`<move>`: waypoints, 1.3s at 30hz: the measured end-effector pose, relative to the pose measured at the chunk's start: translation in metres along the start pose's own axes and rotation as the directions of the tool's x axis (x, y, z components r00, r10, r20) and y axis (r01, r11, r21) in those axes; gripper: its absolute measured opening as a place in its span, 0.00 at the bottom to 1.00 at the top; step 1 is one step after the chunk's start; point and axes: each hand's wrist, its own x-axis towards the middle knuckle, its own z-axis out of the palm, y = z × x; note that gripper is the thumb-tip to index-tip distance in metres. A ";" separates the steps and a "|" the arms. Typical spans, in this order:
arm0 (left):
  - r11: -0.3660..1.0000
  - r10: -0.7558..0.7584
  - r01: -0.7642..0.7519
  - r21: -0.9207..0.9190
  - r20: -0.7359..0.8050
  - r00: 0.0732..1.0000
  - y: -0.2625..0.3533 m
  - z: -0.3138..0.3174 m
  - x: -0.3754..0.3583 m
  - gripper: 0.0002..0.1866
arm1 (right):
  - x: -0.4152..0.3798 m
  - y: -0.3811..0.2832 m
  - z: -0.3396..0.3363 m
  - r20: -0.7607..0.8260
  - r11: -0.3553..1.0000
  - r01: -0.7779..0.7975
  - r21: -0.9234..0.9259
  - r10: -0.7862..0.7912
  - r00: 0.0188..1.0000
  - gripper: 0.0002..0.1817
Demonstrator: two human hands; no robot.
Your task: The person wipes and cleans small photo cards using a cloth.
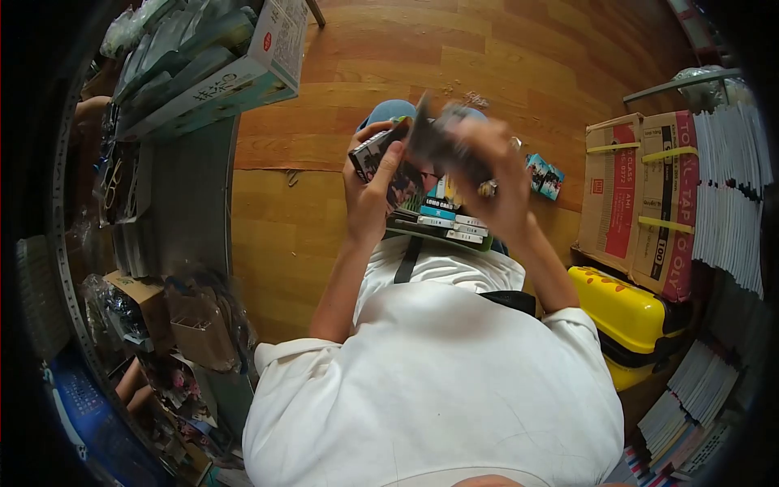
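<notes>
In the head view, my left hand [372, 183] is closed around a small dark box [375, 154] printed with photos, thumb on its near side. My right hand [491, 166] is smeared by motion; its fingers are closed on a dark, blurred piece [442, 142] that looks like a photo card or thin stack of cards. Just below the hands, several small boxes [438, 213] lie on my lap, one blue and marked LOMO CARD, others white-edged. They rest on a dark green-edged tray or case [477, 243], partly hidden.
Blue picture packs [544, 177] lie on the wooden floor [324, 243] to the right. Farther right stand a strapped carton [637, 199], a yellow case [621, 312] and stacks of paper [730, 178]. At left are a shelf [191, 211] and a box of bagged goods [235, 85].
</notes>
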 end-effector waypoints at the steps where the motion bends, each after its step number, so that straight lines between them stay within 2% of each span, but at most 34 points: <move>1: 0.991 -0.015 0.027 -0.128 0.096 0.995 0.011 0.011 -0.002 0.17 | -0.005 -0.010 0.005 0.088 0.999 -0.011 0.038 0.007 0.996 0.27; 2: 0.992 -0.020 0.034 -0.124 0.110 0.994 0.010 0.014 -0.002 0.17 | -0.012 -0.014 0.013 0.171 0.997 -0.028 0.068 0.016 0.985 0.26; 4: 0.977 0.011 0.019 -0.214 0.139 0.990 0.002 0.018 0.000 0.19 | -0.019 0.002 0.022 0.158 1.000 -0.004 -0.024 0.008 0.987 0.26; 6: 0.983 0.015 0.012 -0.184 0.142 0.990 0.000 0.015 0.004 0.19 | -0.014 0.029 0.023 0.104 0.982 -0.027 -0.186 0.047 0.993 0.22; 7: 0.994 -0.038 0.047 -0.096 0.092 0.995 0.003 0.016 0.004 0.19 | -0.008 0.045 0.023 0.034 0.981 -0.095 -0.169 0.102 0.994 0.20; 8: 0.996 -0.087 0.088 -0.009 0.037 0.996 0.005 0.017 0.004 0.19 | -0.011 0.066 0.025 -0.054 0.966 -0.251 -0.056 0.248 0.967 0.19; 9: 0.997 -0.018 0.016 0.072 0.029 0.999 -0.001 0.014 0.007 0.17 | -0.006 0.057 0.017 -0.117 0.944 -0.326 0.051 0.330 0.937 0.19; 10: 0.997 -0.005 0.003 0.073 0.032 0.999 -0.004 0.014 0.012 0.17 | 0.001 0.045 0.009 -0.168 0.910 -0.381 0.162 0.406 0.898 0.19; 12: 0.992 -0.011 0.011 0.123 0.001 1.000 -0.008 0.013 0.014 0.17 | -0.001 0.027 0.003 -0.127 0.993 -0.114 0.021 0.115 0.985 0.21; 14: 0.997 0.044 -0.047 0.060 0.052 0.998 -0.013 0.016 0.016 0.18 | -0.011 0.017 0.009 0.156 0.998 0.030 -0.054 -0.021 0.987 0.25; 16: 0.995 0.068 -0.075 0.068 0.099 0.993 -0.023 0.015 0.018 0.18 | -0.024 0.045 0.020 0.103 0.989 0.069 -0.130 -0.056 0.993 0.23; 17: 0.991 -0.094 0.088 0.097 0.060 0.994 -0.008 0.020 0.015 0.18 | -0.027 0.062 0.022 0.097 0.988 0.070 -0.141 -0.056 0.994 0.23; 18: 0.992 -0.088 0.081 0.096 0.069 0.994 -0.006 0.018 0.016 0.18 | -0.029 0.081 0.020 -0.039 0.978 -0.205 -0.035 0.204 0.978 0.23; 19: 0.993 -0.038 0.030 0.112 0.068 0.997 -0.003 0.014 0.016 0.18 | -0.026 0.088 0.016 -0.141 0.887 -0.448 0.109 0.460 0.877 0.23; 20: 0.991 0.011 -0.020 0.131 0.067 0.998 0.000 0.011 0.016 0.19 | -0.028 0.088 0.008 -0.148 0.889 -0.444 0.111 0.457 0.877 0.23; 22: 0.991 0.026 -0.033 0.131 0.057 0.998 0.006 0.011 0.015 0.19 | -0.021 0.064 -0.014 0.024 0.826 -0.530 0.191 0.536 0.844 0.22; 23: 0.998 0.005 -0.008 0.058 0.050 0.999 0.007 0.013 0.015 0.19 | -0.010 0.038 -0.019 0.122 0.769 -0.538 0.345 0.531 0.838 0.19; 24: 1.000 -0.017 0.018 -0.017 0.049 0.999 0.007 0.015 0.015 0.20 | -0.018 0.027 -0.017 0.121 0.770 -0.535 0.348 0.529 0.840 0.19; 26: 0.999 0.025 -0.025 0.022 0.029 0.999 0.003 0.021 0.017 0.20 | -0.033 0.015 -0.013 0.236 0.737 -0.625 0.256 0.580 0.780 0.17; 27: 0.996 0.066 -0.066 0.061 0.006 0.998 -0.001 0.024 0.017 0.20 | -0.032 0.014 -0.015 0.231 0.739 -0.624 0.252 0.581 0.781 0.17; 28: 0.996 0.066 -0.066 0.058 0.011 0.998 -0.004 0.029 0.017 0.20 | -0.029 0.012 -0.017 0.083 0.872 -0.482 0.081 0.476 0.875 0.17; 29: 0.998 0.047 -0.050 -0.038 -0.076 0.996 -0.006 0.034 0.016 0.20 | -0.027 0.010 -0.018 -0.036 0.938 -0.327 -0.116 0.325 0.945 0.17; 30: 0.990 0.022 -0.044 -0.134 -0.161 0.987 -0.008 0.038 0.016 0.21 | -0.024 0.007 -0.016 -0.038 0.939 -0.323 -0.115 0.321 0.946 0.17; 31: 0.989 0.003 -0.021 -0.144 -0.129 0.992 -0.013 0.039 0.017 0.28 | -0.020 0.003 -0.011 0.021 0.945 -0.221 -0.240 0.233 0.972 0.19; 32: 0.989 0.008 -0.026 -0.142 -0.128 0.992 -0.017 0.041 0.016 0.28 | -0.018 -0.002 -0.006 0.090 0.928 -0.111 -0.355 0.152 0.984 0.21; 33: 0.981 0.086 -0.086 -0.174 -0.006 0.996 -0.022 0.043 0.012 0.29 | -0.019 -0.006 -0.001 0.191 0.942 -0.143 -0.303 0.207 0.960 0.21; 34: 0.967 0.166 -0.140 -0.212 0.110 0.980 -0.024 0.041 0.009 0.30 | -0.019 -0.007 0.003 0.191 0.944 -0.144 -0.298 0.207 0.960 0.21; 35: 0.985 0.091 -0.078 -0.153 0.083 0.992 -0.022 0.035 0.006 0.30 | -0.019 -0.008 0.006 0.255 0.950 -0.180 -0.255 0.246 0.935 0.21; 36: 0.985 0.091 -0.080 -0.152 0.071 0.993 -0.026 0.025 0.008 0.30 | -0.020 -0.008 0.009 0.324 0.952 -0.218 -0.212 0.279 0.904 0.22; 37: 0.960 0.029 -0.003 -0.282 0.088 0.996 -0.033 0.012 0.013 0.31 | -0.018 -0.001 0.006 0.416 0.959 -0.283 -0.033 0.270 0.868 0.23; 38: 0.911 -0.030 0.073 -0.405 0.113 0.993 -0.039 0.000 0.014 0.31 | -0.015 0.001 0.002 0.425 0.959 -0.284 -0.027 0.268 0.865 0.23; 39: 0.900 -0.075 0.135 -0.415 0.156 0.985 -0.030 0.000 0.012 0.33 | -0.010 0.001 -0.003 0.337 0.930 -0.355 0.099 0.304 0.891 0.26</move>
